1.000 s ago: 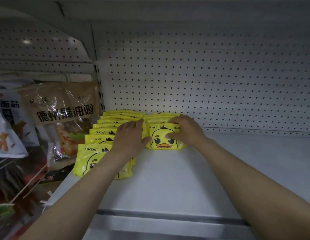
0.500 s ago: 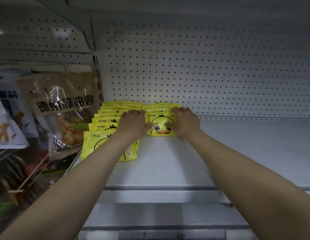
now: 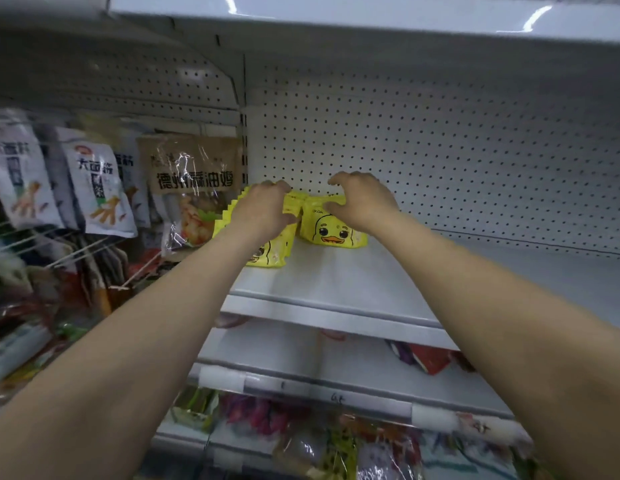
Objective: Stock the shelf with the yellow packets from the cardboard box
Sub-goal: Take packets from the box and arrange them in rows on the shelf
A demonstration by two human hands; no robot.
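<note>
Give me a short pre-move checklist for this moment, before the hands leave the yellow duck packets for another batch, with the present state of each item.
1. Right row of packets stands upright on the shelf: ok, the duck face points forward.
2. Left row of packets is in line: cannot tell, the left hand and forearm cover most of it.
3. Right hand is free of packets: cannot tell, its fingers curl over the front packet's top edge.
4. Shelf has room to the right of the rows: ok.
5. Rows sit clear of the shelf's front edge: ok.
6. Cardboard box within reach: cannot tell, it is out of view.
</note>
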